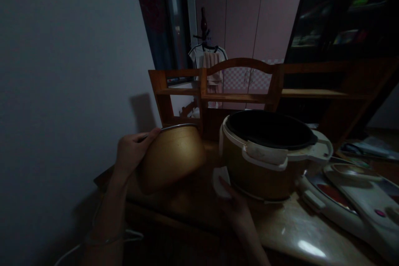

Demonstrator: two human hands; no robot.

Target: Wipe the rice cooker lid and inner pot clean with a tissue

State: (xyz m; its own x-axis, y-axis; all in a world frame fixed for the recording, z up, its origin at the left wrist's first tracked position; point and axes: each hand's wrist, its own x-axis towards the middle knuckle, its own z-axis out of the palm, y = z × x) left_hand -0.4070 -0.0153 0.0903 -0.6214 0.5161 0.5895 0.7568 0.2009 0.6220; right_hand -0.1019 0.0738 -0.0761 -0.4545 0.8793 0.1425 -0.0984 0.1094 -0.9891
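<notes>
My left hand [137,147] grips the rim of a gold-coloured inner pot [176,153], which hangs tilted over the left end of the table. Its inside faces away from me. In my right hand [235,205] is a folded white cloth [221,182], perhaps a wipe, held between thumb and fingers below and right of the pot. Just beyond that hand stands an electric cooker body [262,174] with a white rim and side handle, its top uncovered and its inside dark. The cooker's white lid [352,199] lies on the table to the right.
The glossy wooden table [289,232] runs along a grey wall [71,70] on the left. A wooden shelf rack [240,97] rises at its back edge. A white cable [134,235] hangs by my left forearm. Farther back are a pink wardrobe [243,25] and a clothes stand.
</notes>
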